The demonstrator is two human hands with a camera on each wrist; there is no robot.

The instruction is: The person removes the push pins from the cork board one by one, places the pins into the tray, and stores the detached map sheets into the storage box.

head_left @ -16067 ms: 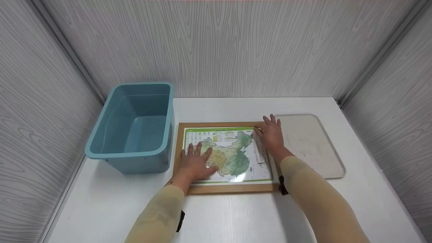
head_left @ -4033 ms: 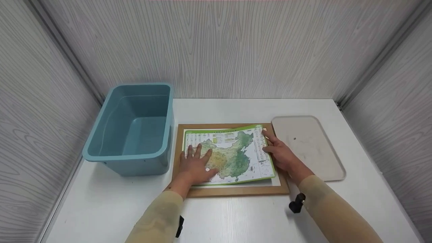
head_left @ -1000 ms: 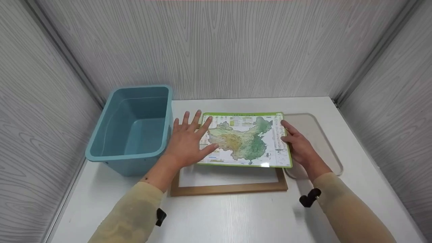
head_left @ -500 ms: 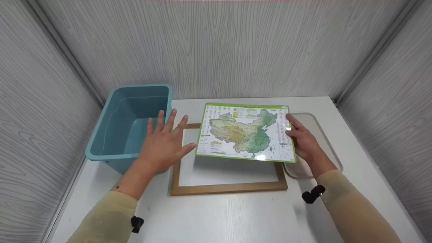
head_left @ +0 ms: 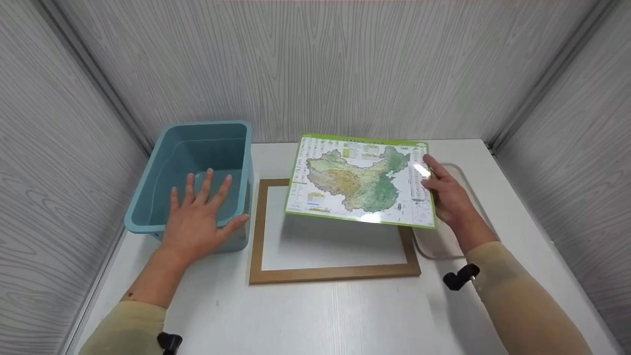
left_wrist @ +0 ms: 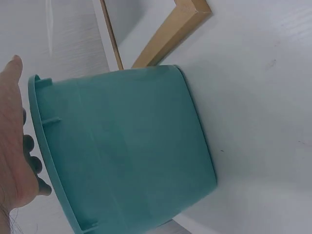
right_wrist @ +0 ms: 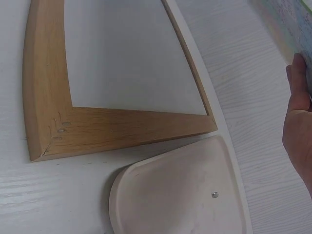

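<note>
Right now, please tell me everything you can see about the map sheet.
The map sheet is a thin, stiff, glossy rectangle with a bright green border, printed with a green and tan map plus small legend panels. It is lifted and tilted above the wooden frame, touching nothing below. The right hand pinches its right edge; glare shows beside that grip.

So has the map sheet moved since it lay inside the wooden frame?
Yes. The map sheet is lifted out, up and toward the far wall, held by the right hand above the wooden frame, which stays flat on the table.
</note>
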